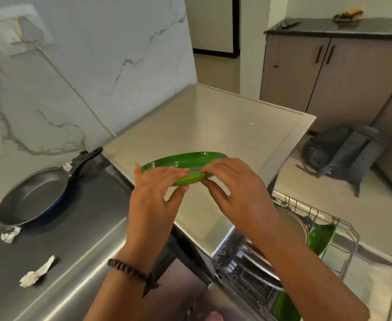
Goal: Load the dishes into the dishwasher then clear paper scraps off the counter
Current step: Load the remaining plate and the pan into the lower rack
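A green plate [190, 159] hovers nearly flat above the pale counter [213, 126]. My left hand [158, 186] pinches its near rim, fingers on top and thumb beneath. My right hand [236, 191] grips the same rim just to the right. Below right, the open dishwasher's wire rack [324, 218] holds another green plate [321, 238] on edge, a metal bowl [294, 224] and more dishes partly hidden by my right forearm. A black frying pan [35, 198] sits on the dark counter at left. Crumpled paper scraps [36, 273] lie around it, one by its handle [67, 167].
A marble-patterned wall backs the counter. A steel sink surface [93, 258] runs along the near left. A grey backpack [343, 154] lies on the floor beyond the dishwasher, in front of brown cabinets [329, 72].
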